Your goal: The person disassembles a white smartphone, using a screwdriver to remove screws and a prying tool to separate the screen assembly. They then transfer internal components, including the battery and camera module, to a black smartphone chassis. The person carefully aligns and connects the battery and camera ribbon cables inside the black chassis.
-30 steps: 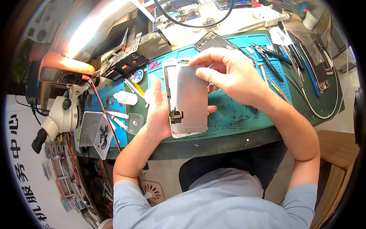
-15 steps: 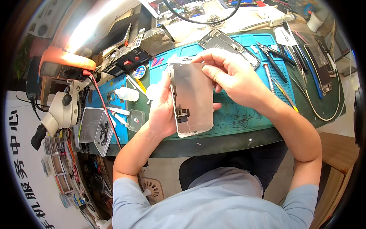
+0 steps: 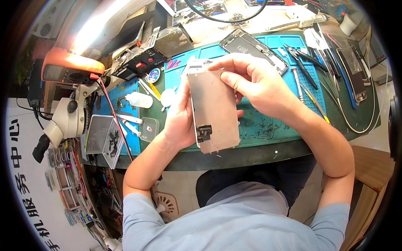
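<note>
Fingers of the right hand [image 3: 261,85] are pinched together, thumb against forefinger, on the upper right corner of a thin metal plate [image 3: 217,104]. From where I stand, the plate is up in front of the person, above the blue work mat [image 3: 264,121], lying over a pale-edged panel [image 3: 199,63] and set askew, its lower end sticking out past it. The left hand [image 3: 178,123] cradles the pair from the left, with fingertips showing beyond the far edge; how firmly those hidden fingers press underneath, I can't tell.

That plate looks light and springy, stiff enough to keep flat but easy to crease if forced. Its smooth face would likely slide under a thumb, so edges and corners seem the surest hold. I'd keep clear of the small black part [image 3: 204,133] near its lower left, which looks delicate. The panel beneath is probably brittle and wants broad support, just as that palm gives. Beyond the hands lies an opened phone housing [image 3: 253,48].
</note>
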A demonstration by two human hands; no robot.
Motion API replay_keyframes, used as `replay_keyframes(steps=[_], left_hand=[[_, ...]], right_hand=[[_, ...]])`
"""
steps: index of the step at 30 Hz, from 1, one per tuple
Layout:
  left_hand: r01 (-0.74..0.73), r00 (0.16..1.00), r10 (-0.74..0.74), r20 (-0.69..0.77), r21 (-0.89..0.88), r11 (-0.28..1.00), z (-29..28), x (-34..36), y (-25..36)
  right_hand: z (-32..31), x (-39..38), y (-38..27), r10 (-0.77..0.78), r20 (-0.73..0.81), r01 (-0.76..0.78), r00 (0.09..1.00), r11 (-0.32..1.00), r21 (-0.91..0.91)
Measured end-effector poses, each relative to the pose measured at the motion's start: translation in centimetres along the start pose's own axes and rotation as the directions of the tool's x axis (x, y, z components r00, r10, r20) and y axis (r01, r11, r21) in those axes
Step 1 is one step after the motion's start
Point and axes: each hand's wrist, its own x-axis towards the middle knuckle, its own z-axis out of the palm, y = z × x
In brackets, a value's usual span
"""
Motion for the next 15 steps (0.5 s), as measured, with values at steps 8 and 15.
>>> replay_keyframes(steps=[8,15], left_hand=[[-0.008,0.996,0.011,-0.091,0.036,0.999,0.7,0.2,0.1],[-0.039,0.998,0.037,-0.044,-0.029,0.999,0.3,0.3,0.0]], right_hand=[[0.1,-0.2,-0.9,-0.095,-0.044,0.097,0.994,0.994,0.042],[0.3,-0.7,-1.4,-0.049,-0.076,0.058,0.996,0.991,0.120]])
